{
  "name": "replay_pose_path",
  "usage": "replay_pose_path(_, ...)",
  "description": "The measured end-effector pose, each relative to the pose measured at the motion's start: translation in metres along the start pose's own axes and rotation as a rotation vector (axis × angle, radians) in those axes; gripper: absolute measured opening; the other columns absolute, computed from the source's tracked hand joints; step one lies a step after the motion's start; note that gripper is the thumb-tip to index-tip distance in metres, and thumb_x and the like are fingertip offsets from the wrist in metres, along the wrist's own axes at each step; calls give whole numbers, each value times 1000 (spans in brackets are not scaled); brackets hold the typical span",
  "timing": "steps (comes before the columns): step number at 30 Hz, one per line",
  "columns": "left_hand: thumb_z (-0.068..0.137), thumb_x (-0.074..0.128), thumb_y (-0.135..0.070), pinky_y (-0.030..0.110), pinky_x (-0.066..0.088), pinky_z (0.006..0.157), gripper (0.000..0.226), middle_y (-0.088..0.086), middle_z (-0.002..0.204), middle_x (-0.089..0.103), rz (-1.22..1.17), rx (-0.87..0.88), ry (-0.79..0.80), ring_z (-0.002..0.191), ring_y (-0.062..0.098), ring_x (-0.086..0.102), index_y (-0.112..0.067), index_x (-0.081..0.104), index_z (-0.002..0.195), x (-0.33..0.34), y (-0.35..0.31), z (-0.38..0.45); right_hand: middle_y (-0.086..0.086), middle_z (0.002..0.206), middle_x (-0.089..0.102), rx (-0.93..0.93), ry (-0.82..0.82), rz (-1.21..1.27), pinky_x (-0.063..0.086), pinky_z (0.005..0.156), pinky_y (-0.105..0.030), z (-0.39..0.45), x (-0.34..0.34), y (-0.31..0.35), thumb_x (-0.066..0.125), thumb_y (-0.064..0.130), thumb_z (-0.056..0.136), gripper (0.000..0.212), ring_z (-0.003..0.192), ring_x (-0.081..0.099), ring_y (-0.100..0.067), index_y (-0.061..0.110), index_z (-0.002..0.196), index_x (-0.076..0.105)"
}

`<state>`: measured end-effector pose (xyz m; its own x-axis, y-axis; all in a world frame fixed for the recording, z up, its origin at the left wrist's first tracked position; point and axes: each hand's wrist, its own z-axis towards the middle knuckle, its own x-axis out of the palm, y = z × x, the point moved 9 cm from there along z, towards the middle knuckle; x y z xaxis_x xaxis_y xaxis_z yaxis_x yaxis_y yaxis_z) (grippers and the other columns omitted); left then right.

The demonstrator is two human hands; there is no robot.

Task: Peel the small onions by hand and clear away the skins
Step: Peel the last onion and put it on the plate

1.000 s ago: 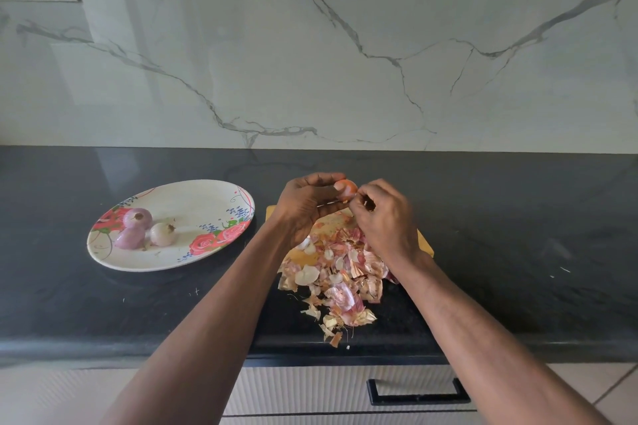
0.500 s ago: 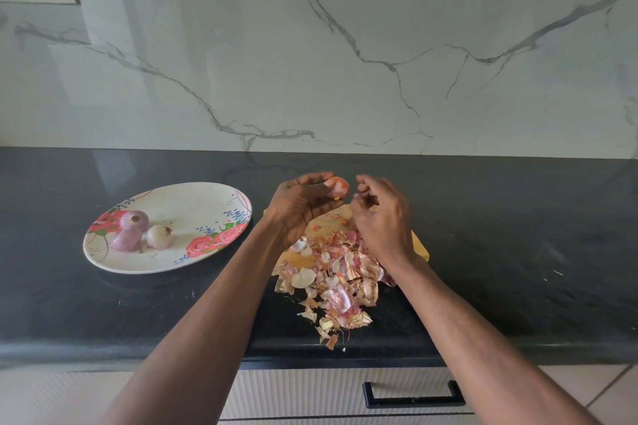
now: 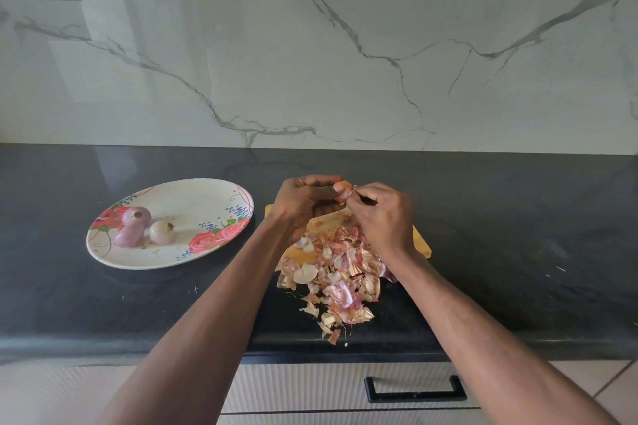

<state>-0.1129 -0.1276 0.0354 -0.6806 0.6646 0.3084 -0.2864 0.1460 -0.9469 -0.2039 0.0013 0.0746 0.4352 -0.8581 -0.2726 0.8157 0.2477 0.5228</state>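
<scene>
Item: small onion (image 3: pixel 342 187), orange-pink, partly skinned. Held above the far end of the yellow board (image 3: pixel 422 242), at the centre of the dark surface (image 3: pixel 518 217). It is enclosed by the left hand (image 3: pixel 303 202), whose fingers are curled round it so that only its top is seen. A grip is kept on it there.

Right hand (image 3: pixel 383 214): fingertips are brought together at the right side of the onion, apparently pinching an edge of skin. Whether skin is actually caught cannot be told, as the contact is hidden by the fingers.

Skins (image 3: pixel 336 272): a loose heap is spread over the board and past its near edge onto the surface, with stray scraps close to the near rim.

Plate (image 3: pixel 207 197), flowered, left of the board: three peeled onions (image 3: pixel 146 226) are grouped at its left side, touching or just beside one another.

Step judged in hand: stripping of the remaining skin. Handling notes:
- The onion is best held firmly but not crushed, and turned as each strip is freed.
- Skin is best lifted from the cut tip and drawn down toward the root.
- The work is best kept over the heap, so that fallen pieces are gathered with the rest.
- Scraps near the rim are likely to be knocked off if brushed by a forearm.
</scene>
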Motion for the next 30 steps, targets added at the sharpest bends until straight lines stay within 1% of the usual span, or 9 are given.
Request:
replay_pose_path(5,86,68,6,46,61,86,16,21,97,74,10,-16,17,87,32,72,5,73,101,4,5,1,1,58,60,81,-27,-39,45,42,-40,1,-2,-11,76,16,88,25,48,53,-14,8,66,68)
replay_pose_path(8,86,68,4,43,62,83,18,21,95,74,-41,-29,33,85,30,72,7,72,102,6,6,1,0,57,56,176,-11,10,41,44,-36,1,-2,-20,77,17,88,29,49,43,-7,9,64,64)
replay_pose_path(11,90,64,4,42,62,85,17,23,100,73,-114,-38,44,88,30,74,6,69,106,6,4,3,-2,68,68,302,-12,95,46,49,-36,0,1,-29,69,12,92,14,55,57,-12,8,79,74)
replay_pose_path(13,91,62,5,42,61,87,16,22,100,74,-147,-34,48,90,30,74,5,68,106,6,3,3,0,83,74,327,-5,101,46,49,-22,1,1,-31,66,10,94,11,59,63,-4,9,96,77)
replay_pose_path(15,90,63,4,42,61,88,17,20,99,74,-177,-24,50,90,28,74,4,68,106,4,1,3,1,95,75,284,21,89,47,58,-12,2,4,-26,68,14,94,16,66,63,4,9,108,75)
replay_pose_path(18,89,64,6,42,61,89,19,18,98,74,-174,-19,51,88,25,74,3,68,107,3,1,4,5,100,72,211,25,50,54,74,-15,4,3,-18,75,22,89,24,89,66,-2,9,110,76)
replay_pose_path(23,90,60,9,41,60,90,18,13,94,76,-121,-7,52,87,25,74,1,68,104,6,-1,1,1,90,69,114,19,-48,52,70,-17,5,3,-13,73,7,90,5,81,62,-5,8,93,76)
replay_pose_path(26,88,66,3,40,60,89,15,14,90,75,-96,10,44,85,24,73,1,68,104,7,-1,-1,-2,89,65,57,53,-118,48,67,-14,3,8,-8,68,2,92,5,78,60,-11,5,89,69)
replay_pose_path(30,90,66,1,35,62,80,16,16,90,74,-97,-5,51,82,21,74,2,65,106,7,1,0,-3,86,61,75,43,-127,51,63,-31,2,10,-12,63,3,94,9,75,58,-16,7,86,62)
